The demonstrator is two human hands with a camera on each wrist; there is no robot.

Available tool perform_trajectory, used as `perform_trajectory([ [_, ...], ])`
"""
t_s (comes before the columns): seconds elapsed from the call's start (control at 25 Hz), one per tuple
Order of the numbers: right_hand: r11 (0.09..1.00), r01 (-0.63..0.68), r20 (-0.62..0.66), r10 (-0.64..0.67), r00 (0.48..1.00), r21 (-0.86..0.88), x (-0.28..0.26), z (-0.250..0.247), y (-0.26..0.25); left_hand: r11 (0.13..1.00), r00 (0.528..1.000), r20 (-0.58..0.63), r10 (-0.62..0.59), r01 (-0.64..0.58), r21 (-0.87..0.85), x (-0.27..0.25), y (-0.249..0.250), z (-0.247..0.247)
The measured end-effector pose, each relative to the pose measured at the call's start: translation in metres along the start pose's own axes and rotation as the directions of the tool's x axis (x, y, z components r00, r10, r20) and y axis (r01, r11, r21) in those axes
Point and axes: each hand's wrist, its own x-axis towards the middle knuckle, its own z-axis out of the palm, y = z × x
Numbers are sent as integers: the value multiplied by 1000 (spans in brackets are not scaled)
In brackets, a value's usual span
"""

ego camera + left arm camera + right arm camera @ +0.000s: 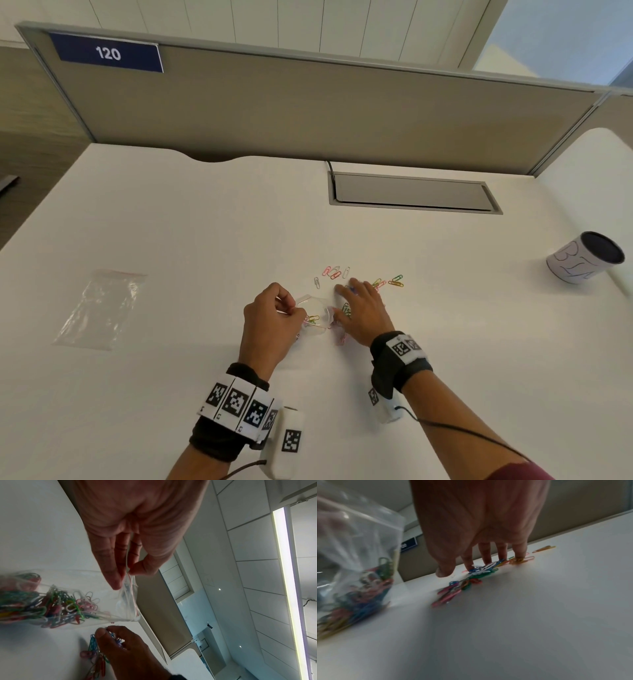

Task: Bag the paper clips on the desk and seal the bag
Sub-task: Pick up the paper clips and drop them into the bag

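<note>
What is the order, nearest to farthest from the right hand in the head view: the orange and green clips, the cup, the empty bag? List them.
From the right hand:
1. Orange and green clips, on the desk just right of its fingers.
2. Cup, far right, near the desk's edge.
3. Empty bag, flat on the far left, beyond the left hand.

**Inspector A:** Small clear plastic zip bag (109,595): thin glossy film, creased, red line at the mouth. Contents?

**Inspector B:** Multicoloured coated paper clips (476,573), smooth, slight sheen. White desk top (171,219): smooth, matt.

**Inspector A:** Second clear plastic bag lying flat (102,308): shiny, wrinkled. Beige partition panel (308,113): matt, looks like cloth. Black wrist straps (404,363): fabric.
</note>
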Motion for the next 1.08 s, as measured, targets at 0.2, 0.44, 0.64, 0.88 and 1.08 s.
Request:
perform_trajectory([
  [0.2,996,80,-52,-81,995,-32,-24,4,3,1000,1000,7,-5,5,0,2,-1,2],
  [0.44,991,130,-129,-133,983,-31,-21,-1,3,1000,1000,7,5,-5,-2,-1,-1,2],
  [0.64,985,135,-108,-147,983,-108,-20,-8,-1,1000,1000,9,7,-7,11,-2,-3,0],
  [0.88,828,-95,-174,226,958,553,-19,-18,6,1000,1000,2,7,-7,-4,-3,-2,0],
  [1.08,204,-95,53,202,978,974,-40,-47,-16,1000,1000,13,-1,1,-22,-4,1,0],
])
